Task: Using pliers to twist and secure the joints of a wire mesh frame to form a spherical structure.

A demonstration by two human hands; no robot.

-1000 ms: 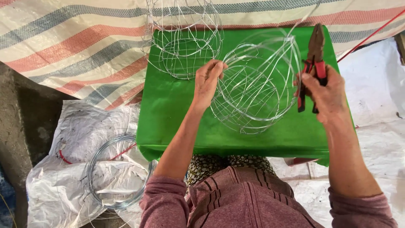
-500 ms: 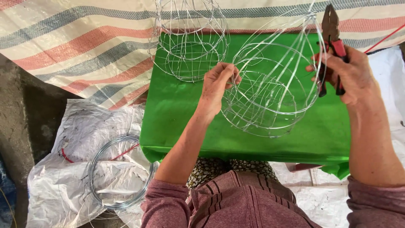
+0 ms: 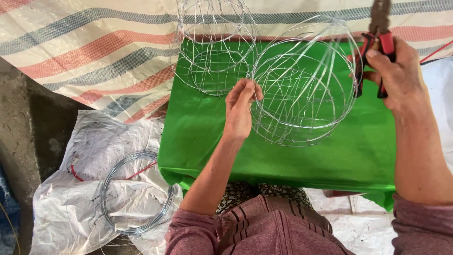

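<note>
Wire basket [image 3: 302, 89] rests on the green surface [image 3: 283, 151], its left rim pinched by the left hand [image 3: 240, 111]; the right hand [image 3: 394, 73] grips red-handled pliers [image 3: 380, 28] at its right side. Another wire frame [image 3: 214, 47] stands farther left; a wire coil [image 3: 137, 193] lies near left.

From my feed I see both forearms bare, with sleeves of a mauve-pink knit pushed up near the elbows. The same top covers the chest, ribbed with thin dark stripes running in groups down the front. The left hand [image 3: 239, 113] and the right hand [image 3: 396, 75] wear no gloves, rings or watch that I can make out.
</note>
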